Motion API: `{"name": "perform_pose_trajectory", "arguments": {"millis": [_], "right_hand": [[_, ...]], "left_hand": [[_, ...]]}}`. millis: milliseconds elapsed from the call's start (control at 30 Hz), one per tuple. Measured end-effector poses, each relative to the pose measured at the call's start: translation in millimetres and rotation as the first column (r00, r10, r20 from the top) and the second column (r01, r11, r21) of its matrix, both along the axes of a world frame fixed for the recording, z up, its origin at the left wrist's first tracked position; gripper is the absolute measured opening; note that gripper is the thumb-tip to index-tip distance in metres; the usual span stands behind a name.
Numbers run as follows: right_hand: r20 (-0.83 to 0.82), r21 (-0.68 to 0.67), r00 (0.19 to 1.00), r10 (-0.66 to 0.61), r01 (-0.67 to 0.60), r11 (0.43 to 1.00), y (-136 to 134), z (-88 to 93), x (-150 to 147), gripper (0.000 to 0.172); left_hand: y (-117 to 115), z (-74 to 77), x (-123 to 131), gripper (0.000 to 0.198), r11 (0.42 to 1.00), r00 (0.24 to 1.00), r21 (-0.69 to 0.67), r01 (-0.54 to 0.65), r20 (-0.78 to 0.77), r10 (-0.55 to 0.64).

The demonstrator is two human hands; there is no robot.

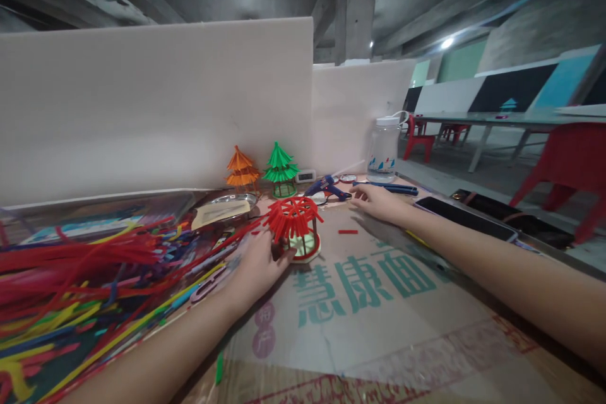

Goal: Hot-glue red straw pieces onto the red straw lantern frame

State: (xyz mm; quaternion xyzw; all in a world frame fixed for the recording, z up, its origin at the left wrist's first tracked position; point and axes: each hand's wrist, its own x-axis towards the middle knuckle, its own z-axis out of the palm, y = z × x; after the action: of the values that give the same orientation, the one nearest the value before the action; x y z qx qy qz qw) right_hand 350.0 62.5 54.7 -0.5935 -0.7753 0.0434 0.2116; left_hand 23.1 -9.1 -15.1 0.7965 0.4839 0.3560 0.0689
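A small red pavilion model, with a fringed roof of red strips, thin posts and a pale base, stands on the printed cardboard sheet. My left hand grips its left side, thumb at the base; the other fingers are partly hidden behind the model. My right hand is held over the sheet with its fingers apart and nothing visible in them. It is close to the handle of a blue glue gun and to a dark blue long-handled tool. One short red strip lies between my hands.
Coloured fuzzy strips are heaped at left, near a metal dish. Behind are orange and green pagoda models and a white partition. A water bottle and a phone are at right.
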Motion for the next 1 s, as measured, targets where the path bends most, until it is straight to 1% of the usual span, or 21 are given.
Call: {"name": "perform_pose_trajectory", "arguments": {"millis": [133, 200, 233, 300, 367, 433, 567, 633, 667, 733, 800, 867, 900, 933, 967, 1000], "right_hand": [[-0.033, 0.002, 0.999, -0.023, 0.023, 1.000, 38.8, -12.7, -10.5, 0.062], [-0.052, -0.027, 0.999, -0.012, 0.011, 1.000, 56.9, -17.4, -19.0, 0.070], [-0.061, -0.044, 0.998, -0.007, 0.005, 0.999, 64.3, -19.3, -23.7, 0.070], [-0.081, -0.070, 0.997, -0.012, 0.006, 0.998, 74.3, -21.8, -32.5, 0.063], [-0.108, -0.086, 0.993, -0.037, 0.027, 0.996, 77.7, -22.4, -39.0, 0.053], [-0.143, -0.097, 0.988, -0.062, 0.049, 0.994, 75.3, -20.3, -41.5, 0.044], [-0.217, -0.098, 0.974, -0.062, 0.042, 0.994, 57.2, -6.0, -36.4, 0.026], [-0.261, -0.097, 0.965, -0.037, 0.012, 0.995, 42.5, 3.6, -32.9, 0.016], [-0.286, -0.092, 0.958, -0.017, -0.010, 0.996, 33.6, 7.7, -32.0, 0.014], [-0.342, -0.056, 0.939, 0.037, -0.060, 0.997, 12.1, 12.3, -32.0, 0.016], [-0.395, 0.012, 0.914, 0.094, -0.097, 0.995, -13.7, 10.0, -34.0, 0.021], [-0.438, 0.100, 0.887, 0.145, -0.112, 0.989, -40.9, 1.3, -36.5, 0.023], [-0.466, 0.146, 0.858, 0.215, -0.166, 0.975, -53.6, -4.5, -37.7, 0.024], [-0.494, 0.183, 0.830, 0.258, -0.191, 0.964, -65.0, -10.6, -38.7, 0.026], [-0.492, 0.198, 0.827, 0.273, -0.199, 0.960, -74.5, -16.4, -39.8, 0.027], [-0.449, 0.205, 0.851, 0.273, -0.199, 0.958, -81.9, -21.4, -41.0, 0.027]], "left_hand": [[-0.7, -1.3, 0.8, 0.032, 0.999, 0.999, 0.042, 0.006, 0.039, -0.007], [-0.1, -2.2, -0.1, 0.033, 0.999, 0.998, 0.049, 0.003, 0.068, -0.006], [0.4, -2.9, -0.8, 0.034, 0.999, 0.997, 0.052, 0.004, 0.080, -0.009], [1.7, -4.5, -2.3, 0.033, 0.998, 0.994, 0.056, 0.018, 0.105, -0.024], [2.7, -5.6, -3.3, 0.031, 0.998, 0.990, 0.047, 0.042, 0.130, -0.047], [2.8, -5.2, -3.3, 0.032, 0.998, 0.986, 0.033, 0.053, 0.157, -0.057], [1.0, -1.0, -2.2, 0.038, 0.999, 0.986, 0.012, 0.036, 0.165, -0.037], [0.7, 0.4, -2.8, 0.037, 1.000, 0.987, 0.012, 0.025, 0.161, -0.026], [0.9, 0.7, -3.5, 0.036, 1.000, 0.986, 0.011, 0.017, 0.164, -0.019], [2.0, 1.5, -5.4, 0.034, 1.000, 0.984, 0.018, 0.002, 0.180, -0.005], [3.6, 3.5, -7.6, 0.036, 0.999, 0.980, 0.052, 0.005, 0.197, -0.016], [6.0, 6.6, -10.0, 0.037, 0.995, 0.977, 0.102, 0.024, 0.211, -0.045], [7.6, 8.1, -11.2, 0.036, 0.992, 0.976, 0.121, 0.028, 0.213, -0.054], [9.3, 9.2, -12.3, 0.034, 0.991, 0.976, 0.132, 0.031, 0.211, -0.059], [11.2, 9.7, -13.2, 0.032, 0.990, 0.975, 0.137, 0.032, 0.214, -0.061], [13.1, 9.7, -14.0, 0.031, 0.990, 0.973, 0.135, 0.034, 0.221, -0.064]]}}
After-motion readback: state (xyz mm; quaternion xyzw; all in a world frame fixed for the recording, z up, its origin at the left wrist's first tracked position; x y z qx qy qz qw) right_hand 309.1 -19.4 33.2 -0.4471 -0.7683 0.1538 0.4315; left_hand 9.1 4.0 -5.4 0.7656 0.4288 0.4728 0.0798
